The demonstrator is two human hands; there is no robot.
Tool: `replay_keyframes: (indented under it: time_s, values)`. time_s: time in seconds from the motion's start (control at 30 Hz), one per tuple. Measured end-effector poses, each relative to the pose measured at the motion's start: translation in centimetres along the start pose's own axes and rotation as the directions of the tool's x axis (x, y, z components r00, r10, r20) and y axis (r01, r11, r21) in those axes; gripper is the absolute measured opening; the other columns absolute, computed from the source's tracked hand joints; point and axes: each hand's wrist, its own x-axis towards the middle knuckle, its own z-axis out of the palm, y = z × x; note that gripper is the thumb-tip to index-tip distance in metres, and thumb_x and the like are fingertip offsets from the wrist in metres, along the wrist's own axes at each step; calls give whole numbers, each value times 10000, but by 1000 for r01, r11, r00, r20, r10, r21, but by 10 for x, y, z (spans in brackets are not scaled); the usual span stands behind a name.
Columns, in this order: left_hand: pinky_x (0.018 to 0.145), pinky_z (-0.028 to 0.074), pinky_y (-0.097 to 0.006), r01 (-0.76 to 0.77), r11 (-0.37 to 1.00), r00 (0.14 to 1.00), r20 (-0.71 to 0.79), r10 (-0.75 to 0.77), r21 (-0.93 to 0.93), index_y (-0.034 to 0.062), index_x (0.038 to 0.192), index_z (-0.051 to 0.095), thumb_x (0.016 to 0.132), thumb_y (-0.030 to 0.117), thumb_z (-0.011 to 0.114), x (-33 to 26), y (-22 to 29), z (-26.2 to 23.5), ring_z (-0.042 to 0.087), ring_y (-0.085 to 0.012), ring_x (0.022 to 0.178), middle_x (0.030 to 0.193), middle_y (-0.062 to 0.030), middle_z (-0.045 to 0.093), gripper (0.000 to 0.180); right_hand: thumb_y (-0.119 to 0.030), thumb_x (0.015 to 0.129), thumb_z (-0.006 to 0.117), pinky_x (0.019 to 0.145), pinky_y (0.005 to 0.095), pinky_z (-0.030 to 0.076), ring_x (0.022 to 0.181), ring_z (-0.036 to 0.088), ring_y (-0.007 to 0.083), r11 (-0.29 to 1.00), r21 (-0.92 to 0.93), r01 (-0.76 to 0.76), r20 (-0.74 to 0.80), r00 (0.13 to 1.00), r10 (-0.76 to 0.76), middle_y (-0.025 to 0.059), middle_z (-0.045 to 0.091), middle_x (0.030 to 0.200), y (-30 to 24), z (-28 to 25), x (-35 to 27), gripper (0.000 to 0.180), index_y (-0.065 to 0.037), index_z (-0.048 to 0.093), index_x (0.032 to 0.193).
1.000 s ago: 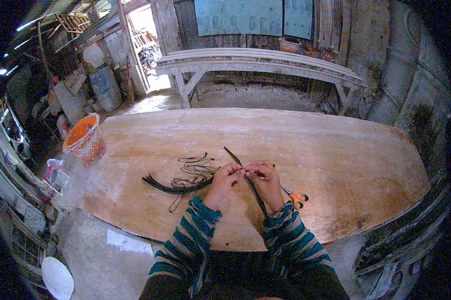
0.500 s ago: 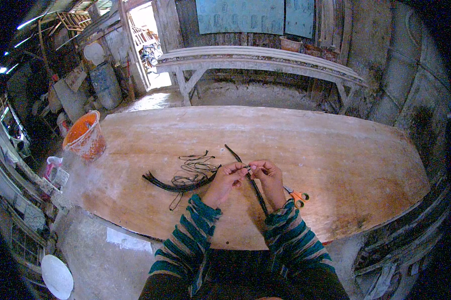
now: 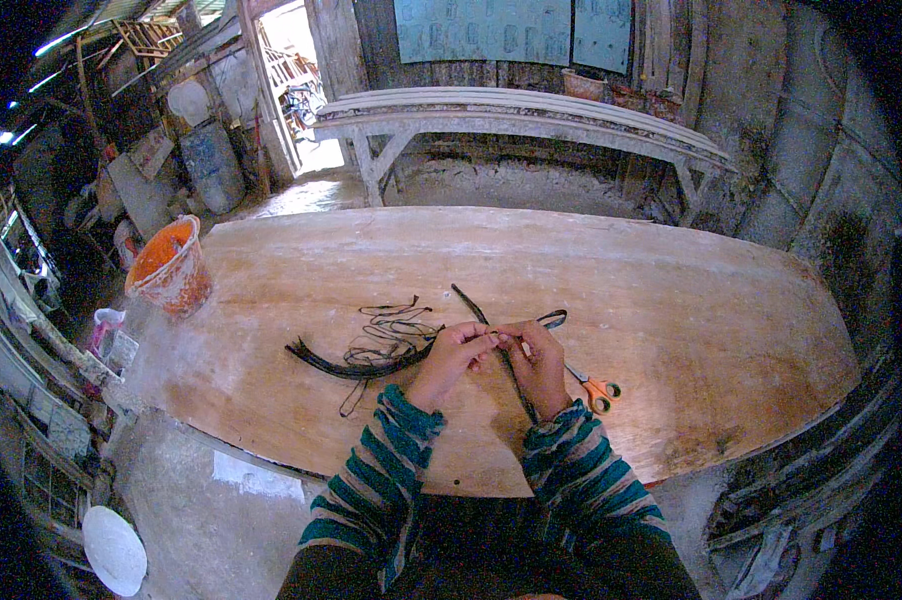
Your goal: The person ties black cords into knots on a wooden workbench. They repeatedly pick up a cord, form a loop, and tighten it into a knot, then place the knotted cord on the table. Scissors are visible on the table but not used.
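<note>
Over the middle of the wooden table, my left hand point(image 3: 445, 365) and my right hand point(image 3: 539, 368) meet with fingertips pinched on a black cord. The dark braided-looking cord point(image 3: 469, 303) runs slantwise under my fingers, its far end showing beyond them and its near part passing below my right hand. A small black loop point(image 3: 554, 319) sticks out past my right fingers. Left of my left hand lie a bundle of black strands point(image 3: 333, 371) and a loose tangle of thin black cord point(image 3: 391, 328). Orange-handled scissors point(image 3: 600, 394) rest beside my right wrist. My fingers hide the exact spot they grip.
The wooden tabletop point(image 3: 671, 300) spreads around my hands. An orange bucket point(image 3: 171, 272) smeared with white stands at its left end. Beyond the far edge is a long whitish bench point(image 3: 521, 115). A round white lid-like disc point(image 3: 115, 550) is low at the left.
A black loop now shows beyond my right fingers where none showed before. My hands remain together at nearly the same place, fingers still pinched.
</note>
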Motion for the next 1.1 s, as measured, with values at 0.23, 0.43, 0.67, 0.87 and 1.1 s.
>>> replay_keyframes:
  time_s: [0.23, 0.43, 0.67, 0.87, 1.1]
  values:
    - [504, 334, -170, 38, 998, 999, 34, -37, -53, 73, 875, 583, 816, 162, 526, 2, -7, -6, 452, -40, 599, 696, 47, 525, 122, 7, 746, 562, 677, 304, 461, 776, 580, 258, 989, -31, 144, 17, 990, -143, 122, 593, 836, -2, 0, 2, 128, -31, 590, 865]
    - [431, 345, -178, -104, 994, 988, -118, 102, -15, 62, 819, 597, 819, 162, 521, 8, -22, -8, 451, -36, 497, 594, 35, 512, 126, -5, 736, 550, 683, 330, 483, 809, 586, 294, 972, -94, 214, 105, 973, -204, 132, 598, 894, -3, 1, 2, 170, -53, 586, 896]
    - [491, 388, -197, -57, 970, 980, -171, 99, 238, 54, 869, 581, 822, 131, 484, 4, -11, -3, 476, -57, 575, 668, 18, 537, 133, -18, 740, 558, 681, 335, 490, 814, 591, 290, 978, -106, 180, 112, 979, -169, 125, 600, 918, -3, 2, 0, 171, -63, 594, 901]
    - [442, 372, -214, -86, 929, 974, -167, 155, 360, 37, 844, 586, 820, 149, 492, 9, -18, -6, 465, -69, 536, 615, 6, 517, 148, -17, 740, 558, 678, 338, 494, 820, 590, 293, 971, -149, 186, 118, 978, -170, 122, 599, 923, -1, 2, 0, 174, -71, 599, 900]
    - [439, 345, -212, -132, 926, 957, -198, 212, 354, 27, 801, 585, 829, 164, 514, 7, -17, -1, 450, -63, 511, 576, 8, 496, 156, -10, 724, 561, 654, 342, 494, 799, 591, 293, 969, -158, 192, 85, 980, -180, 128, 600, 893, 0, 4, -1, 185, -71, 600, 895]
